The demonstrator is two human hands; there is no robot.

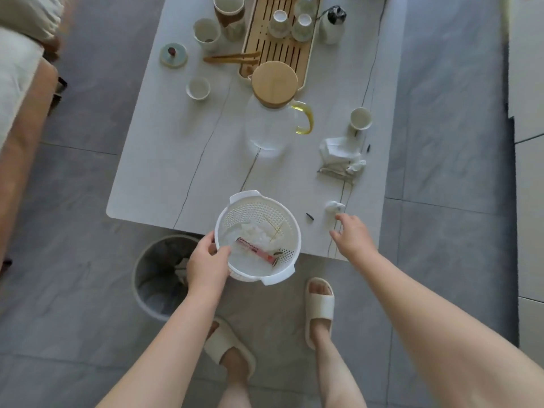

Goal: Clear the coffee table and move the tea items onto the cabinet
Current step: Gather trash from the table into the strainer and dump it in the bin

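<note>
I am holding the basket (258,237) by its near-left rim with my left hand (207,262), thumb curled over the edge inside and fingers under it; that grip is closed on the basket. The basket is hanging over the near edge of the surface (176,160), partly above the floor. Inside it are lying a red packet (256,251), crumpled tissue (266,235) and a few thin sticks (275,228).

My right hand (351,238) is hovering above the near-right corner, fingers loosely spread, its grip open and holding nothing. Just beyond its fingertips a small paper wad (334,206) is lying, and a dark scrap (309,217) is sitting between the wad and the basket.

Farther up, a glass jug (269,125) with a wooden lid (275,81) is standing mid-surface. To its right are sitting a cup (360,118) and a heap of crumpled wrappers (341,157). At the far end a bamboo tray (265,45) is carrying small cups (278,23), with tongs (232,57) resting against its left side. Left of the tray are standing a mug (207,33), a round lid (173,55) and another cup (198,87).

A bin (160,275) is standing on the floor left of my feet.
</note>
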